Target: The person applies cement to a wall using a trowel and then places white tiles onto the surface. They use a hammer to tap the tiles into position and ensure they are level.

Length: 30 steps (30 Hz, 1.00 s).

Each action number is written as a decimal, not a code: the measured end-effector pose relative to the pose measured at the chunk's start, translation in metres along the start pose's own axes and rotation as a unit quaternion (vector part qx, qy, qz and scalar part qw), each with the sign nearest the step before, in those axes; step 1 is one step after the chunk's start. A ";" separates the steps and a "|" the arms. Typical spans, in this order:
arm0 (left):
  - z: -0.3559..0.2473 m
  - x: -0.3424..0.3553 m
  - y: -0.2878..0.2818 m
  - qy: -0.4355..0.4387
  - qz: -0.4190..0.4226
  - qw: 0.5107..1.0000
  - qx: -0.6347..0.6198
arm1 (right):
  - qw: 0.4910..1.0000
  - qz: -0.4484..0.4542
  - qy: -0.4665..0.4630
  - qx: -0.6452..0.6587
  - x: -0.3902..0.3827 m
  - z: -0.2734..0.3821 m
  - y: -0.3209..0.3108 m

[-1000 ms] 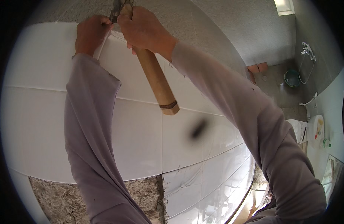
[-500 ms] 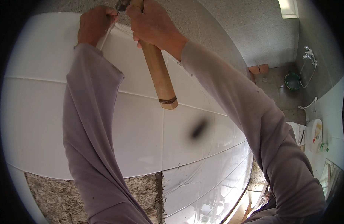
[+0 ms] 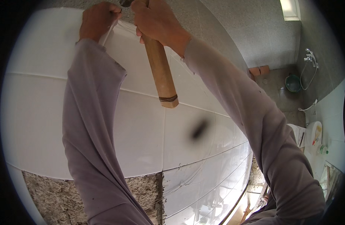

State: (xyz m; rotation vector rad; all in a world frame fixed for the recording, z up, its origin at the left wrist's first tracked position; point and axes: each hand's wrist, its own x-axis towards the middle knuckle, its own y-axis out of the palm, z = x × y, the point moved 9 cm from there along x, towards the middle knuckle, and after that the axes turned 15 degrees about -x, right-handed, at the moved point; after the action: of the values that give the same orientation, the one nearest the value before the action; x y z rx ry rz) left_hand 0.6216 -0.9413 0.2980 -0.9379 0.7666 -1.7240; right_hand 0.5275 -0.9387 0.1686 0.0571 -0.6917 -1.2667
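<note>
My right hand [image 3: 155, 18] is wrapped round the wooden handle of a hammer [image 3: 159, 71]. The handle slants down over the white tiles, with dark binding near its lower end. Its dark metal head sits at the top edge of the picture, partly cut off. Just left of the head, my left hand [image 3: 99, 20] is closed in a pinch at the upper edge of the white wall tiles [image 3: 138, 131]. What its fingertips hold is too small to make out. Bare grey wall [image 3: 202, 37] rises above the tile edge.
Rough mortar [image 3: 52, 191] shows in a gap below the tiles. A dark blurred spot floats over the tiles. To the right are orange bricks [image 3: 259, 70], a dark green bucket [image 3: 292, 83], a shower mixer [image 3: 310, 58] with hose, and a plastic bottle [image 3: 323, 149].
The hammer's head has shifted slightly up and right, away from my left fingertips. My left hand stays pinched at the tile edge, a little higher in the picture.
</note>
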 end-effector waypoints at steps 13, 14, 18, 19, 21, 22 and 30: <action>0.004 -0.002 -0.002 -0.013 0.004 1.000 0.015 | 0.990 0.141 -0.006 0.008 0.006 0.004 0.010; 0.001 -0.003 -0.003 -0.019 -0.003 1.000 0.006 | 0.993 0.117 0.005 0.010 0.006 0.006 0.004; 0.008 0.001 -0.001 -0.030 0.006 0.999 -0.011 | 0.998 0.044 -0.003 0.052 -0.013 0.024 -0.022; 0.005 0.001 -0.001 -0.047 0.008 0.999 -0.025 | 0.997 0.028 -0.018 0.069 -0.016 0.026 -0.031; -0.001 0.000 -0.003 -0.080 0.011 0.995 -0.053 | 0.995 0.017 -0.023 0.097 -0.017 0.022 -0.039; 0.002 0.000 -0.003 -0.069 -0.002 0.997 -0.042 | 0.993 0.015 -0.026 0.113 -0.018 0.022 -0.039; 0.012 0.001 -0.003 -0.050 -0.033 0.997 -0.045 | 0.994 0.033 -0.027 0.101 -0.024 0.032 -0.047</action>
State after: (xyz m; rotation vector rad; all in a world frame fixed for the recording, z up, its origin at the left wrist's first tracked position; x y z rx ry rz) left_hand 0.6304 -0.9420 0.3067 -1.1124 0.7598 -1.6968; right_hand 0.4681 -0.9222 0.1645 0.1653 -0.8597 -1.1350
